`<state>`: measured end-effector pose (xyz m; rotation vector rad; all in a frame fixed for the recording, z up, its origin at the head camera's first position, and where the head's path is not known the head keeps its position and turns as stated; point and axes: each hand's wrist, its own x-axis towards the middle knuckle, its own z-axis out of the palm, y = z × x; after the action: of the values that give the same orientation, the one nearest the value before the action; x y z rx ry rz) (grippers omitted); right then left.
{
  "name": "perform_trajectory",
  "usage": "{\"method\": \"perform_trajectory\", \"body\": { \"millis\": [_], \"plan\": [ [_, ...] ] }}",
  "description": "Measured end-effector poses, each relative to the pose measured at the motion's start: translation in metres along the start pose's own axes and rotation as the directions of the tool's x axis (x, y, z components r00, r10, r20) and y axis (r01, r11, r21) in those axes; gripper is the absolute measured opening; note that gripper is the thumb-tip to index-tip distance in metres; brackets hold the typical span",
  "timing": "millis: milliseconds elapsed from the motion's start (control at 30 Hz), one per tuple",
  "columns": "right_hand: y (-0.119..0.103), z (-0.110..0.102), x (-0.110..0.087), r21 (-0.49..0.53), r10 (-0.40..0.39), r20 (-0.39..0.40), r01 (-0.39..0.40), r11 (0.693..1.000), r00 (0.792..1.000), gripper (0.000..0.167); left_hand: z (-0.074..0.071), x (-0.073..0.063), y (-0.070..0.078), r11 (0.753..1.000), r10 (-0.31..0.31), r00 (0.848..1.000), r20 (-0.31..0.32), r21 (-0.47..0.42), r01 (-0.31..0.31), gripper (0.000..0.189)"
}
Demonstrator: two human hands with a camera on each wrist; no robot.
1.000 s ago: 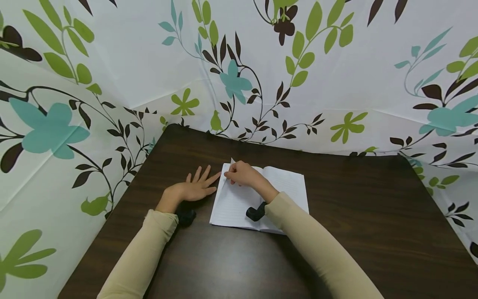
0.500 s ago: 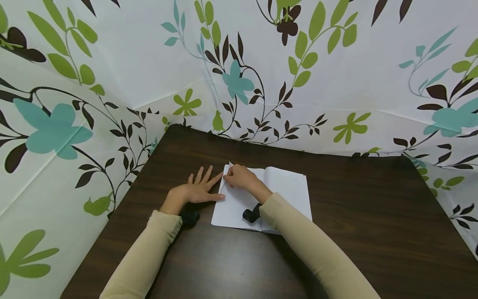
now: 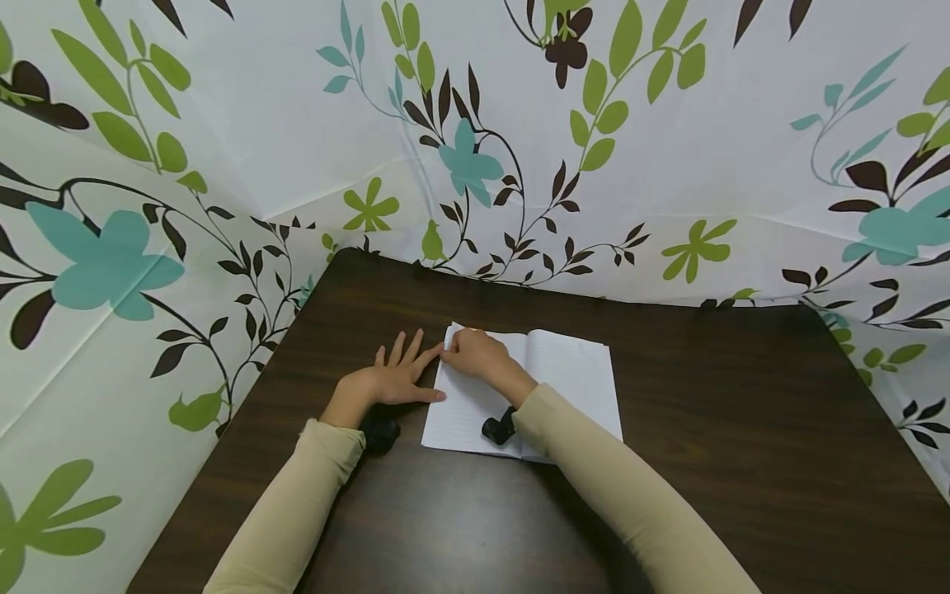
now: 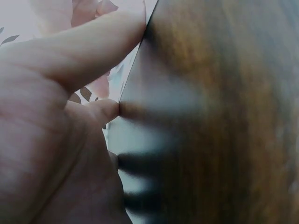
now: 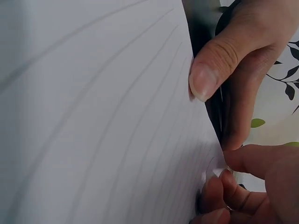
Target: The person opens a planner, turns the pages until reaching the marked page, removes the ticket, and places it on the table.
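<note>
White, creased sheeting makes up the backdrop we see filling the upper room and the left side, printed with green and dark leaves, teal flowers and small green birds. Below it spreads the dark brown, wood-grained worktop, with a pale sheen towards the near edge. Two cream sleeves, a left sleeve and a right sleeve, reach across it. Between them, near the middle of the worktop, a white notebook lies open. Of the two hands, the left hand lies beside the notebook with its fingers spread and straight, gripping nothing, its thumb reaching onto the left page; the right hand has its fingers curled, pinching that page's outer edge near the far corner. We also find a black device at each wrist, the left one over the worktop, the right one over the paper. Only the right wrist view shows us clearly that the sheet is ruled, with the left thumb resting at its edge; only the left wrist view gives us the dark, blurred streaks on the worktop beside the left fingertips.
</note>
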<state>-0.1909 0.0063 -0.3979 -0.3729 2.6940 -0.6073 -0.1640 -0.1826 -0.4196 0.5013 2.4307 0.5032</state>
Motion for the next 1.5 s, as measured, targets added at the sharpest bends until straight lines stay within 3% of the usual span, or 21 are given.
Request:
{"method": "perform_trajectory", "body": {
  "millis": [300,633,1033,1233,1500],
  "plan": [
    [0.006,-0.006,-0.007,0.031,-0.047,0.016,0.046,0.998,0.999,0.03,0.002,0.004,-0.002,1.0,0.004,1.0,-0.009,0.0,-0.004,0.097],
    [0.042,-0.022,-0.025,0.122,-0.127,-0.031,0.13,0.984,0.991,0.023,0.002,0.006,-0.005,1.0,0.007,1.0,-0.01,0.006,-0.006,0.1],
    [0.073,-0.048,-0.046,0.208,-0.124,-0.073,0.137,0.968,0.99,0.023,0.002,0.006,-0.004,1.0,0.015,1.0,-0.013,-0.005,-0.015,0.101],
    [0.084,-0.057,-0.055,0.251,-0.086,-0.069,0.101,0.963,0.994,0.025,-0.001,0.004,-0.006,0.999,0.033,0.999,-0.013,-0.026,-0.033,0.103],
    [0.108,-0.068,-0.073,0.254,-0.039,0.026,0.031,0.967,0.999,0.025,0.001,0.004,-0.007,0.999,0.033,0.999,0.0,-0.016,-0.033,0.107]
  ]
}}
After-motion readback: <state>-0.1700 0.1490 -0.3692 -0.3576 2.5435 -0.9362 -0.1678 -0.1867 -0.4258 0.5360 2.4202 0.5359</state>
